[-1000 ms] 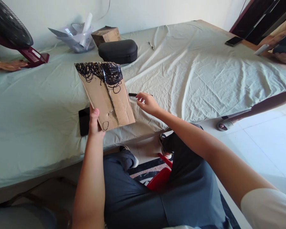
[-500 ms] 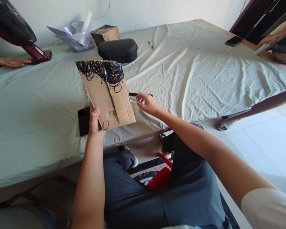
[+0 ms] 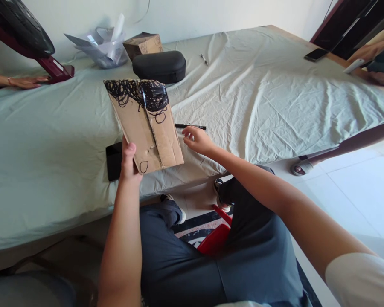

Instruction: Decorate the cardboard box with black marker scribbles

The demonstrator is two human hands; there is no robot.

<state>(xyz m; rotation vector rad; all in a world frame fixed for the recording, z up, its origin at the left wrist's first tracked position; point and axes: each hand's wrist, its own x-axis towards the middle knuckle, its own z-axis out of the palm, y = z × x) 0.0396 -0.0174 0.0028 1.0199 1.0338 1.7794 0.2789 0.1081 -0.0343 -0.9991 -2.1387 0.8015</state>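
The scribbled cardboard [image 3: 137, 128] is up over the table's [image 3: 259, 94] near edge, in the left hand's [image 3: 129, 162] grip. The right hand's [image 3: 199, 140] grip is loose, holding nothing, near 1 black marker [image 3: 181, 125]. Farther back sits 1 black case [image 3: 160, 67].

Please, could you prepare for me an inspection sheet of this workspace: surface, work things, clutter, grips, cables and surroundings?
Surface: pale green cloth, wrinkled, hanging over the front edge.
Work things: cardboard piece, black scribbles along its far edge; black marker lying just beyond the right hand.
Clutter: black case, brown box, clear container with items, thin pen, dark phone-like device.
Grips: left grip holds the cardboard; right grip loosely curled, marker contact unclear.
Cables: thin line on the wall, possibly a cord.
Surroundings: fan with another person's hand by its base; sandalled foot on the floor.
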